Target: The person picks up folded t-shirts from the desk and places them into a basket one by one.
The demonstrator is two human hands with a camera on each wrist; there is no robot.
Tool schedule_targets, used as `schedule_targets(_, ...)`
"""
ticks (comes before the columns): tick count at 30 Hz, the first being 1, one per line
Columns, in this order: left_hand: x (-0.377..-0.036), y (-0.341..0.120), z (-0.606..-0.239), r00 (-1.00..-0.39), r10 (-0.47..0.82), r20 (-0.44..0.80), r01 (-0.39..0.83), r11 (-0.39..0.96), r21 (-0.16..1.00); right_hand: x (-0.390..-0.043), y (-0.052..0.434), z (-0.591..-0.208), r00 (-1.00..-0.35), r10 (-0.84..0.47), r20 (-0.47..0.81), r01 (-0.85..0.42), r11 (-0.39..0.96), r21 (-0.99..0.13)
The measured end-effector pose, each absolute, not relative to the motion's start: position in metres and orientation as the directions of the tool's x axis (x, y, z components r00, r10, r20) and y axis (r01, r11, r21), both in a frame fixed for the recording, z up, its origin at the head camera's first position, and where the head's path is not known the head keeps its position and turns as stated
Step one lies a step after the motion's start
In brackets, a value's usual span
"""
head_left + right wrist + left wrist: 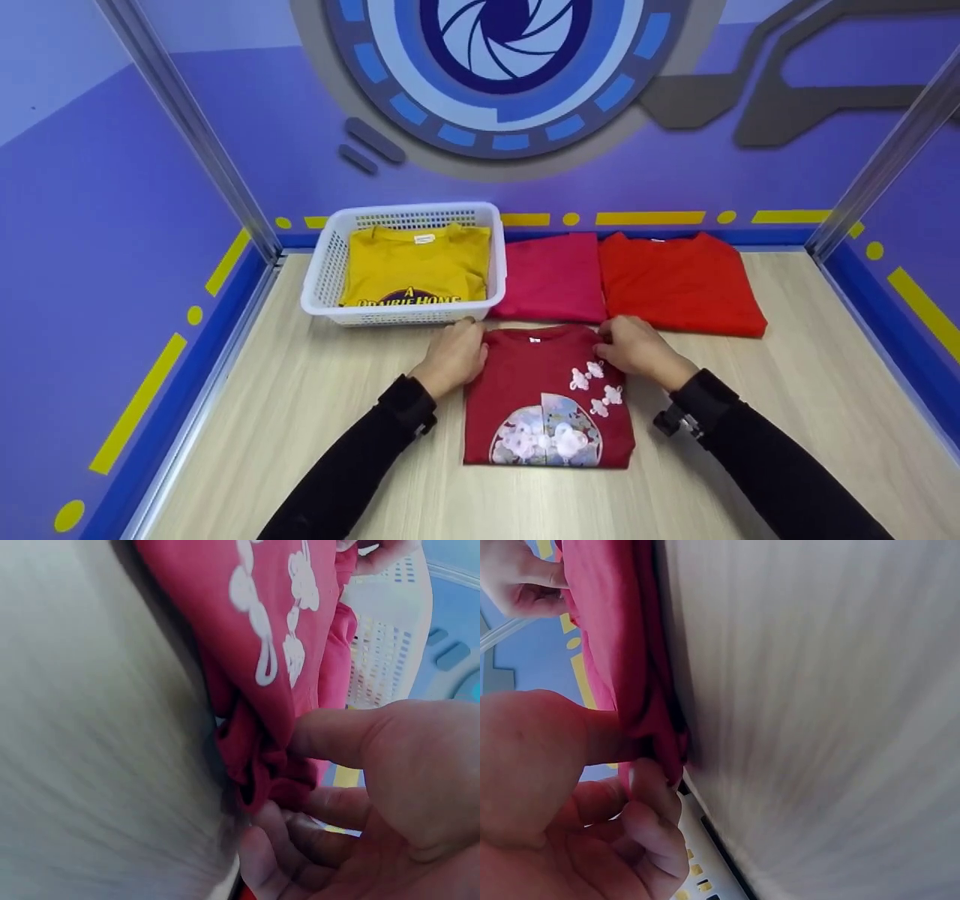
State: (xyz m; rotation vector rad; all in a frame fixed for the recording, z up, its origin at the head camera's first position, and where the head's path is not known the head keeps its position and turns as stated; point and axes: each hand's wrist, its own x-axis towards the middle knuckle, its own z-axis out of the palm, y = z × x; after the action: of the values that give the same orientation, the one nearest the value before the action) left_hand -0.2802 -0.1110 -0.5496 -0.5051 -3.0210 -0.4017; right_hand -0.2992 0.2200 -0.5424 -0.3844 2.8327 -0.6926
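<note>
The folded dark-red shirt (517, 375) lay midway across the bench (285, 390), extending from the grips toward the near edge, the left hand (455, 354) and right hand (641, 350) each pinching a collar-end corner between thumb and fingers, the left nearer the white basket (405, 310) by the far-left corner.

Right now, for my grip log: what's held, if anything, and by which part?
The folded dark red shirt, pinched at its collar-end corners: left hand on one, right hand on the other.
</note>
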Motion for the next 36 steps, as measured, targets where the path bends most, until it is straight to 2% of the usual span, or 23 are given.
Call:
schedule_targets(6, -0.277, -0.112, -0.546, -0.943, 0.324, 0.074, 0.332, 0.9, 0.282, -0.296, 0.221, -0.54, -0.946, -0.309, -0.1, -0.234, 0.862, -0.451)
schedule_targets(11, -0.274, -0.118, -0.539, -0.927, 0.365, 0.083, 0.368, 0.845, 0.389, -0.295, 0.229, -0.526, -0.943, -0.3, -0.142, -0.192, 0.843, -0.503)
schedule_targets(19, -0.266, -0.131, -0.51, -0.879, 0.464, 0.109, 0.457, 0.758, 0.465, -0.289, 0.237, -0.489, -0.928, -0.354, -0.115, -0.227, 0.782, -0.58)
schedule_targets(26, -0.264, -0.142, -0.482, -0.881, 0.442, 0.169, 0.462, 0.725, 0.511, -0.28, 0.24, -0.459, -0.926, -0.377, -0.003, -0.3, 0.744, -0.597)
schedule_targets(36, -0.267, -0.171, -0.453, -0.848, 0.428, 0.313, 0.53, 0.662, 0.53, -0.273, 0.221, -0.436, -0.919, -0.349, 0.181, -0.38, 0.667, -0.642)
